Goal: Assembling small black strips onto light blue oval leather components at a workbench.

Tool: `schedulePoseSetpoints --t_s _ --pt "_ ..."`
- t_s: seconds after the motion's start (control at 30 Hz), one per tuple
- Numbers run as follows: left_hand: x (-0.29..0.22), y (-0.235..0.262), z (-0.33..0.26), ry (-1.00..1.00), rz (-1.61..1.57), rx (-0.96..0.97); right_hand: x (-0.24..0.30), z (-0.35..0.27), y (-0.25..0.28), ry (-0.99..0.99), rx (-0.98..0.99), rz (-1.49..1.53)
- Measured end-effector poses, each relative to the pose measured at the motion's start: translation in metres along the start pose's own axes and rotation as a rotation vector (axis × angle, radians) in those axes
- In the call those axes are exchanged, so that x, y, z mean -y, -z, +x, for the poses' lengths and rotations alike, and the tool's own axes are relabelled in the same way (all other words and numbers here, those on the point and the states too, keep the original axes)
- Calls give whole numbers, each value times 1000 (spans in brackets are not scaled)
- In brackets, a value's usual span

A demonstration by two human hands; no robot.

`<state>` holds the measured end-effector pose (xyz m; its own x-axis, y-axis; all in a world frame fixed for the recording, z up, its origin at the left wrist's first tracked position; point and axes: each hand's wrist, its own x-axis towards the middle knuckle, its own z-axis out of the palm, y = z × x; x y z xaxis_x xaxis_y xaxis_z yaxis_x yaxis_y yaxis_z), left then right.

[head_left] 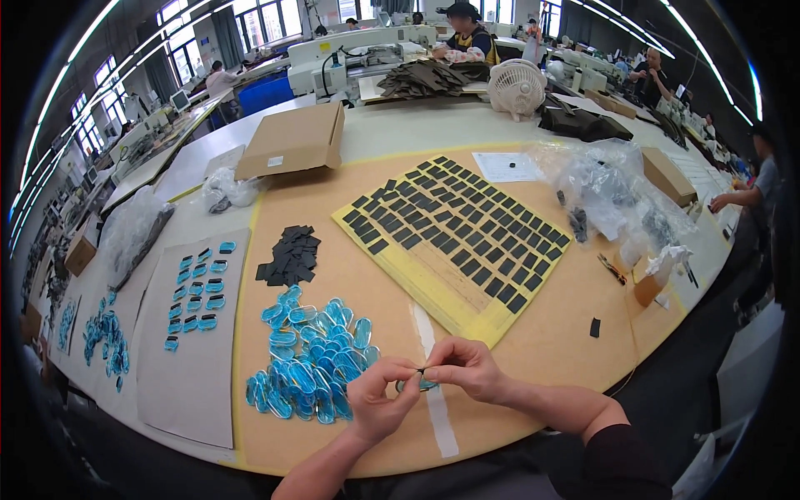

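Hands nearly touching over the near part of the tan-covered surface (542,358). Left hand (377,403) closed to a thumb-and-finger pinch, right hand (468,367) pinching from the opposite side; between both, a blue oval piece (428,385) with a small dark strip (420,372) at its far edge. Visible part stretched sideways just below the fingertips; true long axis largely hidden, cannot tell for sure. Just beyond the left hand and nearer to it, a heap of blue ovals (312,358). Just beyond the right hand, the near corner of a yellow board (454,308) bearing rows of black rectangles (482,243), long side slanting from far left toward near right.
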<state>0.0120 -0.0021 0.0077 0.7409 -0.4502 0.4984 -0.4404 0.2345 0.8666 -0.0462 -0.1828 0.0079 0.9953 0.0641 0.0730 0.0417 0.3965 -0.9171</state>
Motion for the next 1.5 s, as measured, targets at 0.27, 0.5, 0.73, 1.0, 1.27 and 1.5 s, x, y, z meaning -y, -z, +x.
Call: schedulePoseSetpoints --t_s 0.27,0.5,0.73,1.0,1.27,1.5 --pt "1 3 -3 -15 40 -15 -4 2 4 13 36 -18" --pt "5 1 8 16 5 -105 19 92 62 217 -206 -1066" --pt "8 6 9 33 -32 -135 24 134 95 427 115 -1589" --pt "-4 4 5 33 -27 -121 49 136 112 443 353 -1736" --pt "-10 5 10 46 -47 -143 62 110 118 453 457 -1763" --pt "-1 5 3 44 -30 -106 68 72 100 382 632 -1686"
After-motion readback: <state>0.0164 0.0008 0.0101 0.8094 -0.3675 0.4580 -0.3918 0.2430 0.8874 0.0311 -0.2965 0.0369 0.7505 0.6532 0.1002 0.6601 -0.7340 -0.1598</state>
